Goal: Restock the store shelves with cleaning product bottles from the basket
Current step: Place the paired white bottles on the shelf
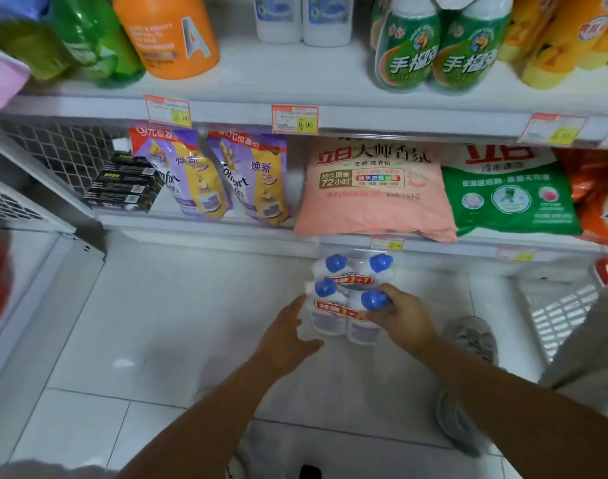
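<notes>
White plastic bottles point(330, 323) with rounded blue caps point(326, 286) — four caps, banded into two twin packs — sit low before the bottom shelf rail point(434, 246), over glossy white floor tiles point(157, 323). Right hand point(404, 316) grips one neck; left hand point(287, 331) lies flat-fingered against the pack's side. One slatted white basket point(555, 316) stands to the right.

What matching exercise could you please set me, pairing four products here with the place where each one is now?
Things:
1 orange bottle marked A
2 pink detergent bag
3 black boxes
4 blue-capped twin pack

Places:
a left of the purple pouches
b upper shelf
c gripped by the right hand, left hand touching
d left of the green bag

Pairs: 1-b; 2-d; 3-a; 4-c
</notes>
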`<act>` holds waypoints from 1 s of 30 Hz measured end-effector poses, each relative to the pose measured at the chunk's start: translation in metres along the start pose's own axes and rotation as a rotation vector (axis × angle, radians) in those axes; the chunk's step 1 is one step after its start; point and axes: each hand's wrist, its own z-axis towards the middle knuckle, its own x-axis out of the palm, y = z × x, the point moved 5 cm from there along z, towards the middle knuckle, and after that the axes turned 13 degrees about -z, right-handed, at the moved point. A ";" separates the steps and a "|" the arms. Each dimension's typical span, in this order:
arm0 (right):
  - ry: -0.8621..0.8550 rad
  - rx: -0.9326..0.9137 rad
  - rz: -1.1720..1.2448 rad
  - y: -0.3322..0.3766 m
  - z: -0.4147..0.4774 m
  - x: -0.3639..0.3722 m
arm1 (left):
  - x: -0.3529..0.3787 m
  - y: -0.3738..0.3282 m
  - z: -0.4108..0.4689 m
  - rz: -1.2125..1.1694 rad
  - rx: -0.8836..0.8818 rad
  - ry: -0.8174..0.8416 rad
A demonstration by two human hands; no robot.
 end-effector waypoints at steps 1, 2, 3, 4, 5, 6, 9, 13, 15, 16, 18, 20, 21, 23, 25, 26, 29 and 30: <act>-0.011 0.003 0.009 0.005 -0.003 -0.005 | -0.002 0.001 -0.001 -0.049 -0.019 -0.003; -0.022 -0.002 0.021 0.011 -0.006 -0.012 | -0.005 0.001 -0.003 -0.098 -0.044 0.004; -0.033 -0.003 0.044 0.016 -0.008 -0.021 | -0.007 0.000 -0.005 -0.154 -0.060 0.017; -0.036 -0.014 0.081 0.023 -0.011 -0.032 | -0.009 -0.006 -0.007 -0.203 -0.051 0.034; -0.028 -0.029 0.115 0.033 -0.014 -0.045 | -0.011 -0.016 -0.011 -0.240 -0.016 0.055; -0.008 -0.057 0.146 0.045 -0.016 -0.058 | -0.013 -0.026 -0.013 -0.252 0.013 0.082; 0.032 -0.183 0.252 0.092 -0.027 -0.097 | -0.021 -0.056 -0.017 -0.302 0.080 0.152; -0.082 -0.208 0.540 0.136 -0.038 -0.138 | -0.048 -0.104 -0.019 -0.418 0.123 0.095; -0.052 -0.213 0.611 0.149 -0.042 -0.142 | -0.062 -0.130 -0.020 -0.443 0.164 0.054; -0.003 -0.218 0.595 0.153 -0.045 -0.139 | -0.068 -0.142 -0.020 -0.462 0.184 0.035; 0.064 -0.223 0.466 0.158 -0.048 -0.130 | -0.080 -0.162 -0.018 -0.497 0.221 -0.010; 0.052 -0.252 0.429 0.167 -0.045 -0.127 | -0.096 -0.182 -0.012 -0.493 0.253 -0.045; 0.020 -0.272 0.438 0.173 -0.040 -0.130 | -0.103 -0.195 -0.012 -0.488 0.270 -0.049; -0.021 -0.304 0.460 0.191 -0.028 -0.141 | -0.120 -0.218 -0.005 -0.456 0.300 -0.049; -0.045 -0.326 0.515 0.212 -0.013 -0.155 | -0.139 -0.242 0.004 -0.421 0.323 -0.063; -0.053 -0.332 0.546 0.221 -0.004 -0.161 | -0.148 -0.253 0.011 -0.404 0.351 -0.086; -0.077 -0.367 0.606 0.250 0.027 -0.177 | -0.173 -0.285 0.029 -0.308 0.480 -0.181; -0.087 -0.374 0.612 0.259 0.038 -0.183 | -0.180 -0.290 0.037 -0.272 0.513 -0.218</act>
